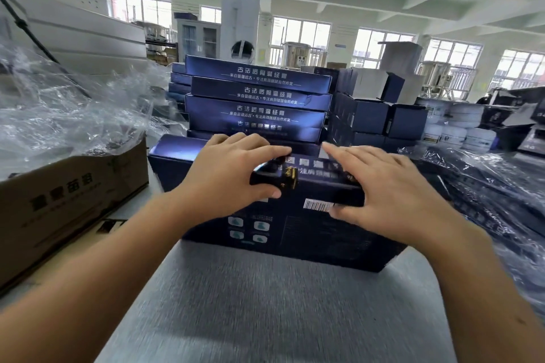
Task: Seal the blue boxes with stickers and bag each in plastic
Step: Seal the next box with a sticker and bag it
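My left hand pinches the blue box at its top; my right hand rests on it, fingers spread. Not bagged yet; the stack behind waits.
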